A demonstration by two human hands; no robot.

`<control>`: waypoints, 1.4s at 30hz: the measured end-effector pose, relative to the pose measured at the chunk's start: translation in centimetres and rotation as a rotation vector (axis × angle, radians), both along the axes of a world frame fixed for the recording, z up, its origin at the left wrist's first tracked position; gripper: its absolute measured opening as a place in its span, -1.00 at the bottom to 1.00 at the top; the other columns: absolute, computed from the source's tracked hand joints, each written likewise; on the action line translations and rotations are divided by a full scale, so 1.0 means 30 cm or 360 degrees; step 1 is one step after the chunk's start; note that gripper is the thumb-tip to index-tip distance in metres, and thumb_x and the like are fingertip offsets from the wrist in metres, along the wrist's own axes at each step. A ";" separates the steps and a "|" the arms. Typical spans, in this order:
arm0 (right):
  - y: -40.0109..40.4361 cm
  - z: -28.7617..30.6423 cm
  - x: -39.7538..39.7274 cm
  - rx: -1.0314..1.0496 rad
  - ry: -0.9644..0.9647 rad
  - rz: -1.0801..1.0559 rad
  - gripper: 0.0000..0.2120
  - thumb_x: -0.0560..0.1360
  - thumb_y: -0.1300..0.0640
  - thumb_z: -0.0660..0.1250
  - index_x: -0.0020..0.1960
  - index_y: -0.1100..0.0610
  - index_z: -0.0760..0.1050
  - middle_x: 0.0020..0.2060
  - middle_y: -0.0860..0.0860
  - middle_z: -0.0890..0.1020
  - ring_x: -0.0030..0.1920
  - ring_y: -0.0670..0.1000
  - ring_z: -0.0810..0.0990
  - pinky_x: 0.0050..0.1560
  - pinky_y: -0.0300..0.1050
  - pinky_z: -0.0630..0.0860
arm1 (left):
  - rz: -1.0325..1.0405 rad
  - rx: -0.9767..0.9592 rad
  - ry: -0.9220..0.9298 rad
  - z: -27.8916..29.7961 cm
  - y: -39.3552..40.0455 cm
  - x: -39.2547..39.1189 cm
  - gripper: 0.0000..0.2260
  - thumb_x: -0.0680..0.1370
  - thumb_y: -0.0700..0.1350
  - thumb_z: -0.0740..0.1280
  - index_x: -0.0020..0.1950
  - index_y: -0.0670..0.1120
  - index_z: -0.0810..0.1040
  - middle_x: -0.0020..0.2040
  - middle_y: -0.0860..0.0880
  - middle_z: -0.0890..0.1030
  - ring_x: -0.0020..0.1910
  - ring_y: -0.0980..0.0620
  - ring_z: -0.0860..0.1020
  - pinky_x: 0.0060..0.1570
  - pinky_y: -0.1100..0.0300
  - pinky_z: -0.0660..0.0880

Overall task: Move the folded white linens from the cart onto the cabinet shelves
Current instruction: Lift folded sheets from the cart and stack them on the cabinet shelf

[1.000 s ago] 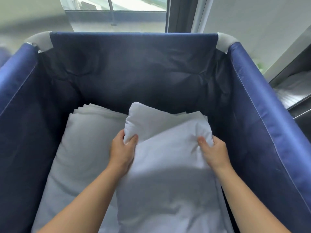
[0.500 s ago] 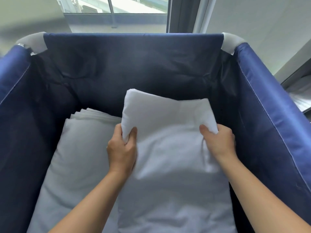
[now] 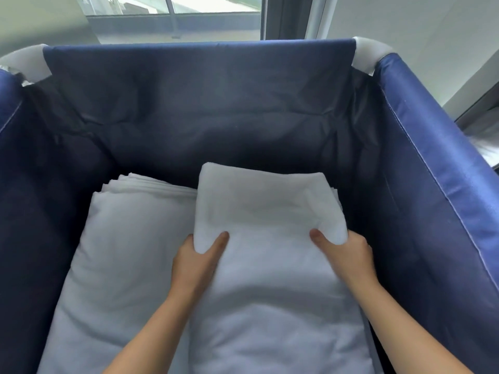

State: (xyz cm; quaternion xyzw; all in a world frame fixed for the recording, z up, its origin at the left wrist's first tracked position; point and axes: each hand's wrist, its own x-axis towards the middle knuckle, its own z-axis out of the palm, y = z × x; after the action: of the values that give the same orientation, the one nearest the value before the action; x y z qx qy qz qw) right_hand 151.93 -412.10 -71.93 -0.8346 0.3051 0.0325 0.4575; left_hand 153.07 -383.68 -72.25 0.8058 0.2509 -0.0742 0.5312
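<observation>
A folded white linen (image 3: pixel 267 201) lies lifted at its far end inside the blue fabric cart (image 3: pixel 432 184). My left hand (image 3: pixel 197 263) grips its left edge, thumb on top. On the other side my right hand (image 3: pixel 348 255) grips the right edge the same way. Beneath it, more white linen (image 3: pixel 272 319) runs toward me. A second stack of folded white linens (image 3: pixel 127 252) sits to the left in the cart. No cabinet shelves can be made out.
The cart's dark blue walls rise on three sides, with white padded corners (image 3: pixel 370 54) at the far rim. A window (image 3: pixel 172 17) and pale wall stand beyond. A dark ledge (image 3: pixel 483 136) shows at the right edge.
Both hands keep their hold on the linen. Its far end has flattened and now lies lower than a second ago; the view has tilted a little toward the cart's far wall.
</observation>
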 end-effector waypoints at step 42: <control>0.013 0.040 -0.825 -0.0129 0.0292 -0.0175 -0.48 0.45 -0.28 0.38 -0.41 0.12 0.38 -0.44 0.02 0.52 -0.33 0.09 0.52 -0.34 -0.08 0.42 | 0.0128 0.0168 0.0296 0.011 -0.021 -0.880 -0.64 0.43 0.27 0.45 -0.03 0.00 0.61 -0.13 0.05 0.66 -0.04 -0.10 0.61 -0.10 0.07 0.45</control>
State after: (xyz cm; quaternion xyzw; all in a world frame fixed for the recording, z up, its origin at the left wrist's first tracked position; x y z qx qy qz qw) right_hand 127.19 -411.72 -70.72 -0.8279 0.3922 0.0713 0.3946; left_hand 126.68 -384.30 -71.91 0.8116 0.3349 -0.1140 0.4649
